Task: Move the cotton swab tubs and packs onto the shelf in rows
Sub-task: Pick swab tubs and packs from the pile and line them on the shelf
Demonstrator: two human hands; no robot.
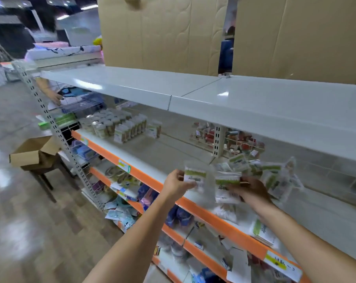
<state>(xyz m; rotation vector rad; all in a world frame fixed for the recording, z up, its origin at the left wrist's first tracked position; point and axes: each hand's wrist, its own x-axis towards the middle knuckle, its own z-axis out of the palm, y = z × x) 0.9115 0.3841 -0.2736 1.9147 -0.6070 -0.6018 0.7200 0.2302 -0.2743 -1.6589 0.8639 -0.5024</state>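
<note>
My left hand (178,183) pinches a clear cotton swab pack with a green header (195,177) above the front of the white shelf (152,152). My right hand (252,190) grips a second green-topped pack (227,187) just to its right. A loose heap of similar packs (271,174) lies on the shelf behind my right hand. Rows of cotton swab tubs and boxed packs (115,124) stand at the shelf's far left. More packs (262,231) lie flat near the shelf's orange front edge.
A white upper shelf (193,90) overhangs the working shelf, with large cardboard sheets (162,31) above it. Small red items (230,139) sit in a wire divider at the back. Lower shelves hold mixed goods. An open cardboard box (33,152) rests on a stool at left. Another person's hand (54,98) shows far left.
</note>
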